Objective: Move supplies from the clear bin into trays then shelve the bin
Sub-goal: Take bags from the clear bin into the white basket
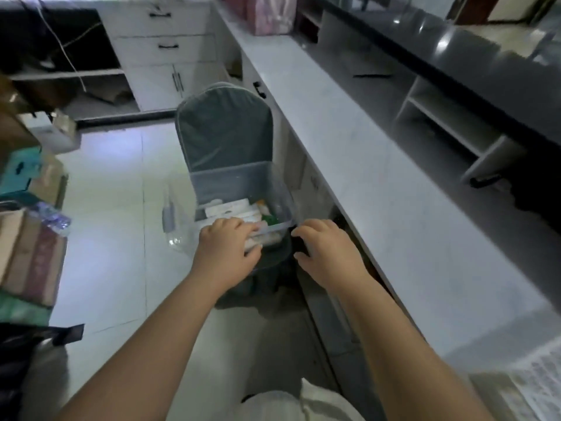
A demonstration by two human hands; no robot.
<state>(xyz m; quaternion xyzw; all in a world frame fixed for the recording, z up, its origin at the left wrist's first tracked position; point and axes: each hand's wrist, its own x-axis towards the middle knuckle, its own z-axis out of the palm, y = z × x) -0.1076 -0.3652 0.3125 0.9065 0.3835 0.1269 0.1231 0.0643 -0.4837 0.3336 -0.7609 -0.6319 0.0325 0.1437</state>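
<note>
On the chair (224, 129), clear bin (238, 183) holding supplies (230, 208), left hand (226, 244) curled over its near rim, right hand (324, 247) at the corner, grip unclear, tabletop (364, 165) close on the right, boxes (30, 256) stacked left.

We see a dim, bluish scene: glare pools on the pale glossy tiled floor (115, 183) left of the left hand (226, 247), and the edges bend and blur.
</note>
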